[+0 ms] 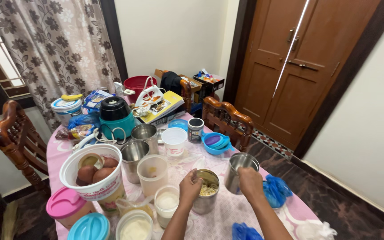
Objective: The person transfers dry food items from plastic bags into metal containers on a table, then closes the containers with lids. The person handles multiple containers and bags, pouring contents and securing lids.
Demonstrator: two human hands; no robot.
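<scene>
Both forearms rise from the bottom edge of the head view, bent inward over the pink tablecloth [227, 209]. The left hand [190, 186] curls loosely, its fingertips [195, 178] pinched together at the near rim of a steel tin [206, 191] that holds pale, shredded-looking food; whether anything sits between them cannot be told. The right hand [250, 181] wraps closed around the side of a steel cup [240, 171], which stands upright just right of the tin.

Left of the left-hand fingers stand a clear plastic tub [153, 174] and a small container of white powder [167, 203]. Further left sits a white bucket with a printed red-and-yellow label [95, 175], holding brown round produce. Beyond the fingers are a white cup [174, 141] and a dark jar with a pale label [195, 130]. A blue plastic bag [275, 190] lies just right of the right hand.

Lidded tubs in pink [64, 205] and blue [90, 226] are cut off at the lower edge, and the cup's contents are hidden.
</scene>
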